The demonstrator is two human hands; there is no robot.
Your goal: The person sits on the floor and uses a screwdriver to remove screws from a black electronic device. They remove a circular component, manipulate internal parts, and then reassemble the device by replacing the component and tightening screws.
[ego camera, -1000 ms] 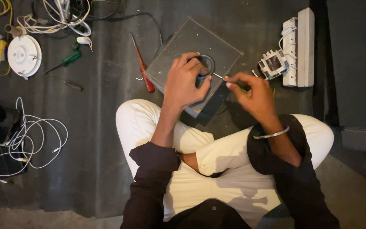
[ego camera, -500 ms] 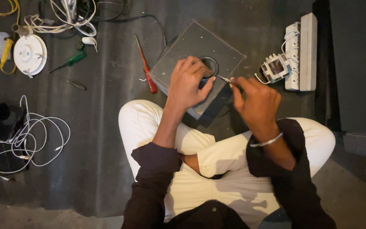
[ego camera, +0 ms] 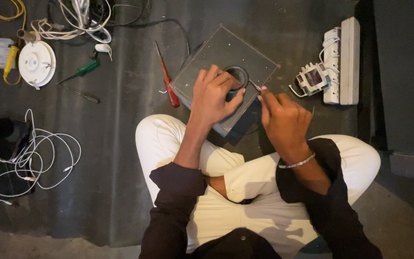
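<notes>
**Q:** Report hand positions, nearest first.

**A:** I sit cross-legged on a dark floor mat. My right hand is closest to me, fingers pinched narrowly around a thin metal tool. Its tip points at the round opening in the grey square box. A silver bracelet sits on that wrist.

**Q:** And the left hand?

**A:** My left hand rests on the box, fingers curled at the rim of the opening. The thumb lies on the near side of that opening. I cannot tell whether it grips anything inside.

**Q:** Location of the box?

**A:** On the mat, touching my knees, rotated so one corner points away from me.

**Q:** Items farther out?

**A:** A red-handled screwdriver lies just beside the box on my left. A green-handled screwdriver and a white round fitting lie farther left. A coil of white cable is well apart from them. On my right, a small wired module touches a white power strip.
</notes>
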